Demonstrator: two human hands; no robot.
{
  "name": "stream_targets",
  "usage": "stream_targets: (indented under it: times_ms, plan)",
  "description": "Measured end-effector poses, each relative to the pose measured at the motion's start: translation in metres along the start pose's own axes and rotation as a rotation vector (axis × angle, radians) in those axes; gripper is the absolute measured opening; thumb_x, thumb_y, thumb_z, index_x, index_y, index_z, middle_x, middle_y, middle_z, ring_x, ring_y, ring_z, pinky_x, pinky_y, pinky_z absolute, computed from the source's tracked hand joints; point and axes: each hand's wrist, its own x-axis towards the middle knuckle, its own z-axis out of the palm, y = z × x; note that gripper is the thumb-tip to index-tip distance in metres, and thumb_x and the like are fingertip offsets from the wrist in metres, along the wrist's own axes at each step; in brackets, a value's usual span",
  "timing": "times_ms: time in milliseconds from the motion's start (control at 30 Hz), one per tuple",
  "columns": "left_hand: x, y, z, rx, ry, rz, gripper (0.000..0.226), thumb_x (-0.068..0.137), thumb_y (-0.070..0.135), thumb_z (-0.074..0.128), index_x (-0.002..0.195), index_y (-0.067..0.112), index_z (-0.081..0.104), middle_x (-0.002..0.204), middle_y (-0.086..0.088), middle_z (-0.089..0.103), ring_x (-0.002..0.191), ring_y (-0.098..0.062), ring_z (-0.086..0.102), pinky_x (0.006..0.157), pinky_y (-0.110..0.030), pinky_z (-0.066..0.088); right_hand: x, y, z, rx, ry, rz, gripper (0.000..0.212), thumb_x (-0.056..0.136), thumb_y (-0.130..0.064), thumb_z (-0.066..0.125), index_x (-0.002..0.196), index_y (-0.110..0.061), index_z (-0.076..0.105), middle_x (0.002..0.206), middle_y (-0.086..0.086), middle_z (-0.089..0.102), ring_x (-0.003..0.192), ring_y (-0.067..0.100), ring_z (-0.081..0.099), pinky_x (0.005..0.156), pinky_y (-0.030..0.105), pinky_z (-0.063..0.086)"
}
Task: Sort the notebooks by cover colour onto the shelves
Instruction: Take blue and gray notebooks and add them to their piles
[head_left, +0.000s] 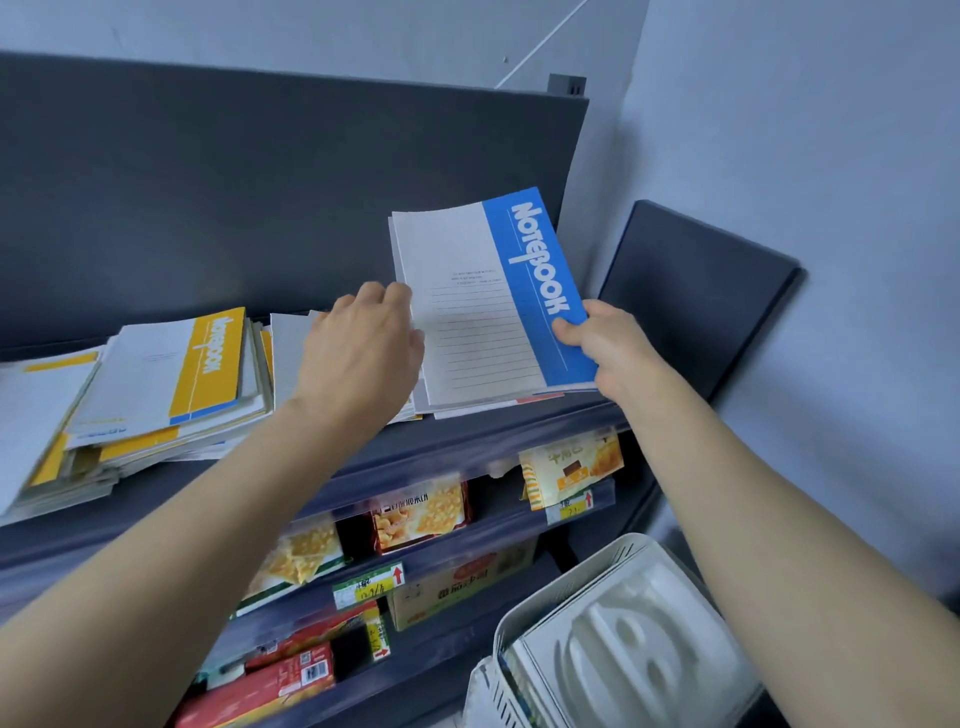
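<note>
**Your right hand grips the blue notebook at the top shelf**

Closest to you, low on the right, stands a white slotted basket (524, 618), and a white moulded piece (634, 649) lies in it. Left of the basket you see the lower shelves (452, 540) of the dark rack. They carry snack packets (418, 514) in yellow and red, a cardboard box (462, 582), and price tags (366, 586) with red arrows on the front edges.

Both your forearms reach up over these shelves to the top shelf (478, 441). Your right hand (605, 345) is clamped on the blue notebook (493, 301): the thumb lies on the blue strip at the lower right corner and the fingers go under it. Your left hand (358, 353) is at the left edge of the same notebook with its fingers bent. The fingertips are hidden, so you cannot tell if they pinch the edge or only touch it.

The blue notebook is at the right end of the top shelf, tilted, with its blue strip to the right. More sheets show under it, one with a red edge. If it rests on them or is lifted, you cannot tell.

Further left on the same shelf lies a loose pile of yellow notebooks (208, 364), well apart from the blue one, and some pale covers (291, 343) lie between, partly under your left hand.

Behind everything stands the dark back panel (260, 182), and a pale wall (831, 156) is beyond it.
</note>
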Motion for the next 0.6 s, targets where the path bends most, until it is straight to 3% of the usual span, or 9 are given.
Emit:
stream_targets:
  times_ms: [133, 233, 300, 367, 433, 500, 600]
  plan:
    - [-0.019, -0.01, -0.014, -0.385, -0.097, -0.081, 0.046, 0.097, 0.028, 0.049, 0.137, 0.009, 0.036, 0.124, -0.01, 0.052, 0.106, -0.029, 0.053, 0.079, -0.034, 0.04, -0.049, -0.01, -0.006, 0.006, 0.073, -0.051, 0.016, 0.092, -0.013, 0.063, 0.108, -0.014, 0.06, 0.105, 0.003, 0.068, 0.092, 0.02, 0.066, 0.077, 0.037, 0.056]
    - [-0.036, -0.017, -0.024, -0.803, -0.224, -0.217, 0.05, 0.097, 0.021, 0.051, 0.141, 0.007, 0.031, 0.101, -0.003, 0.06, 0.088, -0.022, 0.059, 0.075, -0.032, 0.046, -0.093, -0.007, -0.005, 0.045, 0.164, -0.076, 0.016, 0.092, -0.012, 0.063, 0.107, -0.014, 0.06, 0.1, 0.002, 0.068, 0.087, 0.019, 0.066, 0.073, 0.036, 0.056]
    - [-0.049, -0.02, -0.029, -1.112, -0.331, -0.326, 0.033, 0.097, 0.01, 0.05, 0.129, 0.005, 0.047, 0.086, -0.001, 0.062, 0.076, -0.019, 0.062, 0.074, -0.036, 0.055, -0.125, 0.001, -0.001, 0.069, 0.232, -0.084, 0.012, 0.091, -0.011, 0.062, 0.102, -0.015, 0.06, 0.096, 0.001, 0.067, 0.082, 0.017, 0.066, 0.066, 0.032, 0.054]
    - [-0.066, -0.023, -0.032, -1.222, -0.421, -0.338, 0.018, 0.097, 0.003, 0.047, 0.108, 0.008, 0.059, 0.078, -0.002, 0.062, 0.065, -0.017, 0.059, 0.069, -0.036, 0.055, -0.156, 0.015, 0.001, 0.064, 0.3, -0.06, 0.009, 0.091, -0.011, 0.062, 0.095, -0.018, 0.059, 0.098, 0.001, 0.067, 0.084, 0.018, 0.066, 0.069, 0.033, 0.055]
    - [-0.088, -0.023, -0.032, -1.282, -0.497, -0.333, 0.018, 0.097, 0.001, 0.046, 0.094, 0.014, 0.058, 0.076, -0.005, 0.061, 0.062, -0.019, 0.057, 0.069, -0.038, 0.054, -0.194, 0.033, -0.001, 0.08, 0.37, -0.026, 0.011, 0.091, -0.01, 0.062, 0.097, -0.018, 0.06, 0.099, 0.001, 0.068, 0.084, 0.019, 0.066, 0.072, 0.034, 0.055]
    - [-0.113, -0.017, -0.032, -1.323, -0.573, -0.301, 0.019, 0.096, 0.0, 0.045, 0.091, 0.016, 0.054, 0.079, -0.006, 0.061, 0.066, -0.022, 0.058, 0.071, -0.041, 0.054, -0.234, 0.053, -0.007, 0.114, 0.438, 0.003, 0.014, 0.09, -0.008, 0.062, 0.1, -0.018, 0.062, 0.102, 0.003, 0.069, 0.084, 0.02, 0.067, 0.074, 0.035, 0.056]
    - [-0.152, 0.006, -0.037, -1.358, -0.664, -0.215, 0.025, 0.094, -0.005, 0.042, 0.084, 0.014, 0.054, 0.076, -0.006, 0.061, 0.062, -0.02, 0.056, 0.058, -0.032, 0.05, -0.298, 0.075, -0.028, 0.119, 0.594, 0.053, 0.014, 0.092, -0.009, 0.06, 0.094, -0.022, 0.063, 0.105, 0.005, 0.069, 0.091, 0.025, 0.068, 0.083, 0.044, 0.056]
